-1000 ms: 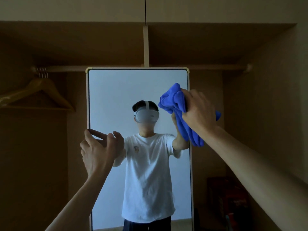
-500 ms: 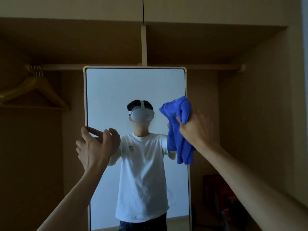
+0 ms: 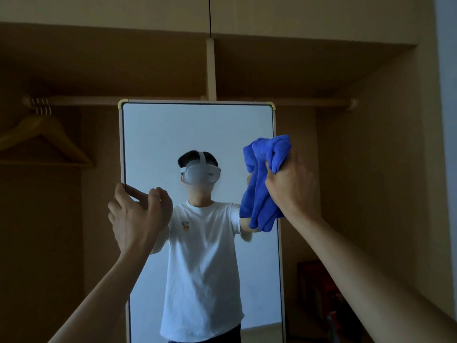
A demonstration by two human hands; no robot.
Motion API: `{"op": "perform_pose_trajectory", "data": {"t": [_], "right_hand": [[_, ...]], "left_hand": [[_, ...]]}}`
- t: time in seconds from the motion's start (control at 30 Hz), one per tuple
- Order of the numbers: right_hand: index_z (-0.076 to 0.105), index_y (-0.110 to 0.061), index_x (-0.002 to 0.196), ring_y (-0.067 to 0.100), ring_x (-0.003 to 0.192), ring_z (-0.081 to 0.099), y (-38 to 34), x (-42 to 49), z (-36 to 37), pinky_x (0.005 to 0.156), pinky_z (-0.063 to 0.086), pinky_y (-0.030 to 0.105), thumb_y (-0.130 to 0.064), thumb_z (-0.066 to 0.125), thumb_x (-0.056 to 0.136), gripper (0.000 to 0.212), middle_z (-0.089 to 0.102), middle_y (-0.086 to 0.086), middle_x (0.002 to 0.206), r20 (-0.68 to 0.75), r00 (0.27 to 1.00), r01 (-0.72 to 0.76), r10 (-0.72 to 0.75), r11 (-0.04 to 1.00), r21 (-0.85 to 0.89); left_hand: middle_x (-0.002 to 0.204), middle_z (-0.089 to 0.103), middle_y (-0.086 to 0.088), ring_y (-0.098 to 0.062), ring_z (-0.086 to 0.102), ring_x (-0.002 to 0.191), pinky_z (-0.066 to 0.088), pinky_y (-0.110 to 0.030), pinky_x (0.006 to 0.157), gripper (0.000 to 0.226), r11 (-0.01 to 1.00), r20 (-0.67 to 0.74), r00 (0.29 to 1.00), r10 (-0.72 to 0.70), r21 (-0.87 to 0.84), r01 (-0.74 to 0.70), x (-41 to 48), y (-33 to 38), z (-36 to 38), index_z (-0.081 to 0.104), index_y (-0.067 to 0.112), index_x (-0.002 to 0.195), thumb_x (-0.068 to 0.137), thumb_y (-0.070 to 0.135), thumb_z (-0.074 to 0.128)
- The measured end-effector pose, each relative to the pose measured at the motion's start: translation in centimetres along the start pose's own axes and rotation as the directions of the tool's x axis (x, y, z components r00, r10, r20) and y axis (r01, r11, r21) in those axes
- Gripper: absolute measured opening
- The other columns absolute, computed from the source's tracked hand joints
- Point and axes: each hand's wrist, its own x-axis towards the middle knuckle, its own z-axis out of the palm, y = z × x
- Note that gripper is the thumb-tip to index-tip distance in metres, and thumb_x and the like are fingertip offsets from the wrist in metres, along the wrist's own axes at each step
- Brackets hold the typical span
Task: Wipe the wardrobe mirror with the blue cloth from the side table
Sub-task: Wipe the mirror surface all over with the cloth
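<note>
Blue cloth (image 3: 262, 184) is bunched up and clamped in the right hand's (image 3: 293, 186) fingers, held against the mirror (image 3: 197, 134) at its right edge. The left hand (image 3: 137, 216) is parked at the left edge with fingers loosely curled, and an actual grip can't be made out. A hanger (image 3: 44, 139) is hung on the rail (image 3: 148, 101) off left, well apart. Open glass is left between the hands.

Mirror (image 3: 197, 134) bottom cut off; right edge behind blue cloth (image 3: 262, 194).
</note>
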Motion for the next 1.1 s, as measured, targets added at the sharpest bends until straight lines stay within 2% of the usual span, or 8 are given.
{"op": "perform_pose_trajectory", "data": {"t": [0.2,0.4,0.57,0.8,0.93,1.0,1.03,1.1], "right_hand": [[0.051,-0.008,0.128,0.031,0.1,0.059,-0.9,-0.2,0.9,0.073,0.039,0.034,-0.031,0.055,0.095,0.04,0.06,0.012,0.116,-0.007,1.0,-0.009,0.009,0.999,0.045],[0.052,-0.008,0.123,0.03,0.098,0.058,-3.0,-0.4,2.6,0.076,0.046,0.04,-0.027,0.058,0.093,0.036,0.058,0.012,0.114,-0.018,0.999,0.045,-0.043,0.993,0.105],[0.057,-0.008,0.114,0.027,0.075,0.063,-6.5,-0.9,4.1,0.064,0.053,0.04,-0.027,0.058,0.095,0.026,0.06,0.01,0.099,-0.011,0.997,0.079,-0.079,0.995,0.061],[0.059,-0.008,0.11,0.024,0.059,0.051,-12.1,-2.9,5.5,0.048,0.018,0.024,-0.017,0.063,0.089,0.023,0.057,0.007,0.089,-0.053,0.992,0.121,-0.117,0.99,0.077],[0.058,-0.007,0.114,0.028,0.068,0.061,-15.6,-4.3,6.9,0.049,0.022,0.023,-0.013,0.061,0.088,0.027,0.059,0.009,0.095,-0.008,0.984,0.178,-0.178,0.981,0.074],[0.058,-0.007,0.116,0.028,0.072,0.064,-17.4,-5.0,7.5,0.051,0.03,0.026,-0.013,0.058,0.088,0.029,0.06,0.009,0.098,0.017,0.978,0.206,-0.208,0.976,0.075],[0.059,-0.006,0.113,0.028,0.07,0.064,-18.3,-5.4,7.6,0.05,0.034,0.027,-0.014,0.059,0.087,0.028,0.061,0.01,0.096,0.021,0.974,0.224,-0.226,0.972,0.075],[0.061,-0.006,0.104,0.026,0.064,0.064,-20.0,-6.3,8.1,0.046,0.04,0.029,-0.016,0.064,0.084,0.022,0.062,0.009,0.088,0.002,0.964,0.266,-0.266,0.964,0.028]], "left_hand": [[0.154,0.035,-0.019,-0.041,0.035,0.14,0.038,-0.061,0.108,0.084,1.0,0.019,1.0,0.011,-0.023,-0.011,0.1,-0.3,-0.4,0.02,0.017,0.156,0.088,0.055,0.05],[0.155,0.036,-0.014,-0.038,0.038,0.139,0.038,-0.06,0.11,0.086,0.999,0.048,0.999,0.012,-0.051,-0.009,-0.1,-0.7,-0.9,0.02,0.022,0.157,0.085,0.06,0.048],[0.153,0.038,-0.008,-0.031,0.044,0.137,0.04,-0.057,0.109,0.084,0.992,0.091,0.996,0.013,-0.125,-0.001,-0.1,-0.7,-1.6,0.024,0.026,0.154,0.082,0.064,0.045],[0.153,0.038,-0.004,-0.025,0.045,0.134,0.041,-0.051,0.109,0.077,0.965,0.194,0.981,-0.015,-0.253,0.065,0.3,-1.2,-2.8,0.026,0.034,0.153,0.085,0.07,0.028],[0.159,0.036,-0.003,-0.022,0.04,0.14,0.035,-0.05,0.116,0.082,0.94,0.256,0.966,-0.035,-0.32,0.119,0.3,-0.8,-4.1,0.03,0.032,0.156,0.084,0.069,0.022],[0.161,0.033,-0.006,-0.024,0.034,0.146,0.03,-0.048,0.12,0.099,0.941,0.272,0.962,-0.009,-0.323,0.099,0.2,-0.2,-5.0,0.031,0.024,0.157,0.073,0.075,0.018],[0.161,0.033,-0.007,-0.025,0.031,0.148,0.028,-0.045,0.121,0.103,0.939,0.284,0.959,-0.005,-0.329,0.102,0.1,0.1,-5.4,0.032,0.02,0.156,0.07,0.076,0.018],[0.159,0.038,-0.011,-0.025,0.035,0.146,0.033,-0.022,0.114,0.08,0.922,0.275,0.961,-0.001,-0.372,0.107,0.0,0.3,-5.8,0.036,0.016,0.153,0.091,0.066,0.026]]}}
